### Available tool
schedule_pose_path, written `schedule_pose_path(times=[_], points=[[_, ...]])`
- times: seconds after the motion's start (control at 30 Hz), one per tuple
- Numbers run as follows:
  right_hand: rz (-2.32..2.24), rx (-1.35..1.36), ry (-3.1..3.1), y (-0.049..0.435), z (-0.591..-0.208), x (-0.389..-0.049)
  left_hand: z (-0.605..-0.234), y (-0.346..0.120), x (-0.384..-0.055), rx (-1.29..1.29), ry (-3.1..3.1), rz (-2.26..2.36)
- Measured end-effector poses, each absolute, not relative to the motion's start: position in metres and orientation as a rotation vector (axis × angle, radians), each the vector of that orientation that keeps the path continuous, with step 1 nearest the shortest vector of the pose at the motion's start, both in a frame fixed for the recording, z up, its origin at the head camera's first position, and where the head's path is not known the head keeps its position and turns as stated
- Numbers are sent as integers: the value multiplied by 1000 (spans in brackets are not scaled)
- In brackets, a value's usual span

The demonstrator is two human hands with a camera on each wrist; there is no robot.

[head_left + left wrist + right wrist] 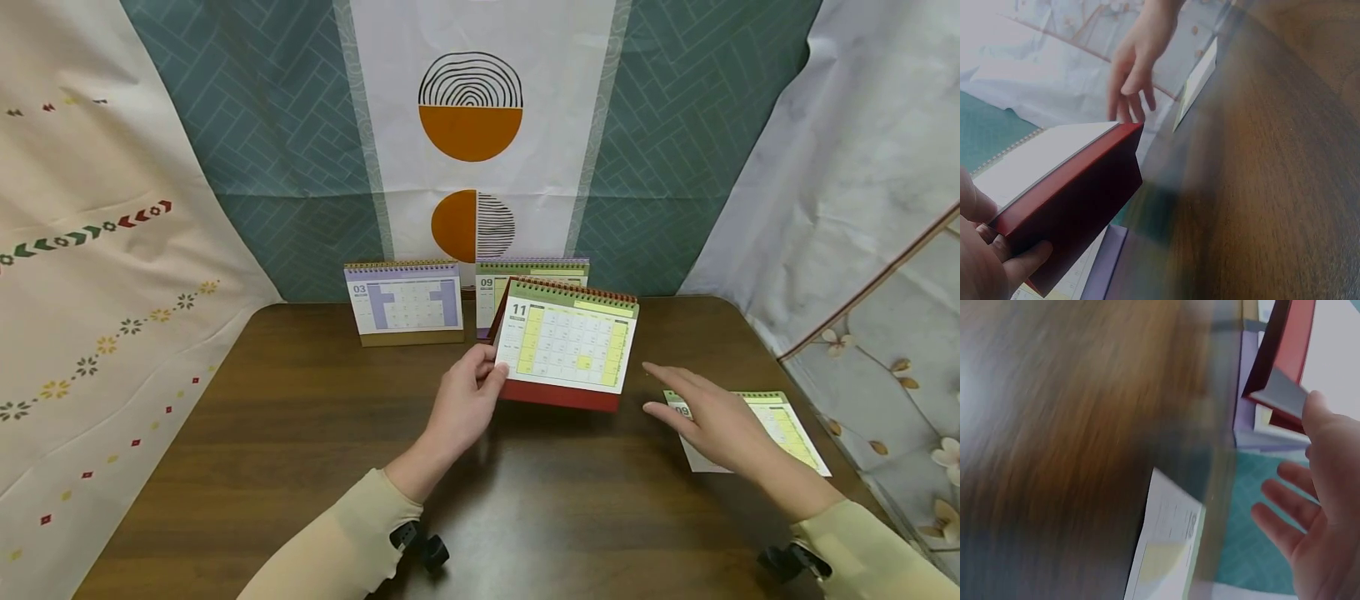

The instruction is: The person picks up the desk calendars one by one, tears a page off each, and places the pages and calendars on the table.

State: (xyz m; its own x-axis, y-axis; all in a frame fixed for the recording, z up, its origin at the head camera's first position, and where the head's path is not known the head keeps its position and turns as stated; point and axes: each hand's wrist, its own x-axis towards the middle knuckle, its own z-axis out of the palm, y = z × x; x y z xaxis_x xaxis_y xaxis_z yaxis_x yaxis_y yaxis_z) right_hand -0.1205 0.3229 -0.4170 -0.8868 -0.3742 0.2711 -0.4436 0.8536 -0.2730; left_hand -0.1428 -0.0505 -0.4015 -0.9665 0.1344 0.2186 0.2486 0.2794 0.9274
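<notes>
A red-based desk calendar [567, 343] showing page 11 is held up off the table, tilted. My left hand [465, 398] pinches its lower left edge, thumb on the page side and fingers behind, as the left wrist view shows around its red base [1072, 194]. To its right my right hand [712, 421] hovers with fingers extended and apart, a gap from the calendar in the head view. Below that hand lies a loose calendar sheet [787, 433] marked 09, partly hidden by the hand. In the right wrist view this sheet [1163, 540] appears below the fingers.
A purple-and-gold desk calendar [408, 304] with page 03 stands at the table's back. Beside it stands another calendar [491, 287] with page 09, mostly covered by the held one. The brown wooden table [300, 467] meets patterned cloth hangings [300, 150] behind and at the sides.
</notes>
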Motion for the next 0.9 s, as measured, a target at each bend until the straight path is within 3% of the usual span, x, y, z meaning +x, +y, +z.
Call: schedule_pose_path(times=[0.2, 0.6, 0.9], points=[[731, 521, -2871, 305, -415, -122, -405, -46, -145, -359, -2441, -1804], [1747, 260, -2786, 272, -409, -122, -412, -30, -149, -424, -2457, -1762], [1876, 62, -2747, 270, -403, -126, -415, -14, -154, -482, -2535, -1641]])
